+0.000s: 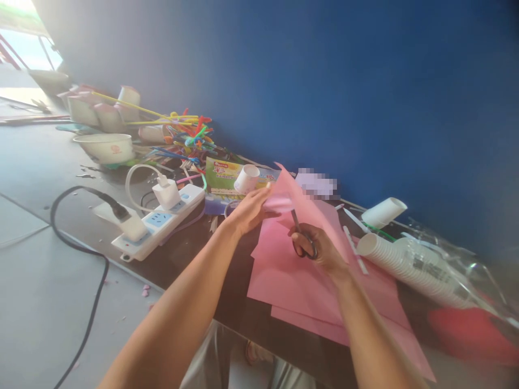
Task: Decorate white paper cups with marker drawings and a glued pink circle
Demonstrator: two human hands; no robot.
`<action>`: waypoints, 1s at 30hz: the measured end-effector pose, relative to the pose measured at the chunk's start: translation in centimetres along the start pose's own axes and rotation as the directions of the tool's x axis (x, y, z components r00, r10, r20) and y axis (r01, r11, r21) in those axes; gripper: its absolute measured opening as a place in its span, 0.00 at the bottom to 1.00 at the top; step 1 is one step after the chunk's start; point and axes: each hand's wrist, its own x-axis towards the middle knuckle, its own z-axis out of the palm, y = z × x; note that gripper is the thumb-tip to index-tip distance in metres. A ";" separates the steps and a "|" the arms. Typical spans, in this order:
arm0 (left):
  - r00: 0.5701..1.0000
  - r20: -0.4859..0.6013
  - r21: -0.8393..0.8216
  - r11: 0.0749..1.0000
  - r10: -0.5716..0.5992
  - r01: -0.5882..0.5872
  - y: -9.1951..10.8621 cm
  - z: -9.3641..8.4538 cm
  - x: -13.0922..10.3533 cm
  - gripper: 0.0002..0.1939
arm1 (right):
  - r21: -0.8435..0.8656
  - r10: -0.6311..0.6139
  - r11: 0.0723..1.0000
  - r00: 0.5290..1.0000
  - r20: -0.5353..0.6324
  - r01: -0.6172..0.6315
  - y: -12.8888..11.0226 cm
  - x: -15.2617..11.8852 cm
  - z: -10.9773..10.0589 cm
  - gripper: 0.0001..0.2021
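My right hand (pixel 320 246) is closed round the handles of a pair of scissors (pixel 295 218), whose blades point up toward a raised sheet of pink paper (pixel 302 197). My left hand (pixel 251 210) grips the left edge of that sheet, with the thumb up and the other fingers partly hidden by the paper. Beneath both hands, more pink paper sheets (pixel 279 281) lie overlapping on the dark table. Just beyond my left hand, a white paper cup (pixel 247 179) rests on a green and yellow paper packet (pixel 221 175).
At left, a white power strip (pixel 160 221) holds plugs, with a black cable (pixel 97 292) trailing off. Behind it are bowls (pixel 105 148) and colourful pipe cleaners (pixel 197 135). To the right lie a pen (pixel 355 250), a loose cup (pixel 385 212) and stacked paper cups (pixel 409 265). A blue wall (pixel 344 81) stands behind.
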 end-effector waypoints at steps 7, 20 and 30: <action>0.995 0.071 -0.257 0.965 0.068 -0.048 -2.7 2.1 0.3 0.26 | -0.002 0.006 1.000 0.966 -0.257 -0.006 -0.2 0.4 1.9 0.19; 0.999 -0.033 -0.205 0.978 0.012 -0.019 -2.9 3.6 -0.2 0.26 | -0.389 -0.127 0.921 0.911 -0.392 -0.039 1.9 1.3 3.0 0.17; 0.989 -0.138 -0.217 0.976 -0.047 0.016 -2.5 4.0 -0.1 0.15 | -0.351 0.008 0.927 0.945 -0.327 -0.130 0.9 1.2 2.5 0.16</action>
